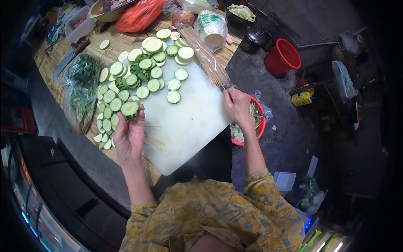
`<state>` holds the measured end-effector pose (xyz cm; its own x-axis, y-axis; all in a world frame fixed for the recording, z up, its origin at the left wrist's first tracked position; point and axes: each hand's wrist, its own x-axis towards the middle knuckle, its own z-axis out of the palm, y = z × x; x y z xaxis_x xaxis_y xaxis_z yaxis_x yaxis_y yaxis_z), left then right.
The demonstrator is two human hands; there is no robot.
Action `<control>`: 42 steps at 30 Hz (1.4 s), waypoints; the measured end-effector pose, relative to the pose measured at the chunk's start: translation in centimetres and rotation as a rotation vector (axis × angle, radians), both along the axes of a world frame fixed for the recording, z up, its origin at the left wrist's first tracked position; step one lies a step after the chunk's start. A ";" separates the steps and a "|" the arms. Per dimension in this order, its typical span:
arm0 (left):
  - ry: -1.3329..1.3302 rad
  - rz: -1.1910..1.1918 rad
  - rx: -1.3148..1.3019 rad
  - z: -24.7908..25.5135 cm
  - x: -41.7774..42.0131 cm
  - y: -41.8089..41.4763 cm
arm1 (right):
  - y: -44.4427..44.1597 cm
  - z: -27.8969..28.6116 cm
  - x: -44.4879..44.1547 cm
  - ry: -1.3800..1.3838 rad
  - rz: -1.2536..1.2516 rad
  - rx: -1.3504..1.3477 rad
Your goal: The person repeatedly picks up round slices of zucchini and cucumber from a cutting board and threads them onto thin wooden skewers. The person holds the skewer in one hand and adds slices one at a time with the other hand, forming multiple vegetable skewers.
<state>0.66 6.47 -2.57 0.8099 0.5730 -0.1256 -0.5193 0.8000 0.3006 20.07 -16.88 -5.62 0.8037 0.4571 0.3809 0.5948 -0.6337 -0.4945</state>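
Observation:
My left hand holds a small stack of cucumber slices between thumb and fingers, above the left edge of a white cutting board. At the board's right edge, my right hand has its fingers closed at the ends of wooden skewers in a clear plastic bag; whether it grips one cannot be told. Cucumber slices and paler, larger slices, perhaps zucchini, lie piled over the board's far left part and the wooden table. Several loose skewers lie beside my left wrist.
A knife and a bag of leafy greens lie at the left of the wooden table. Wrapped bowls and a red plastic bag stand behind. A red basket and a red bucket are on the right.

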 end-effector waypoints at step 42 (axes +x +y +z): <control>-0.092 -0.214 -0.100 0.3 0.1 -2.5 | 1.4 11.9 -7.2 0.299 0.743 0.469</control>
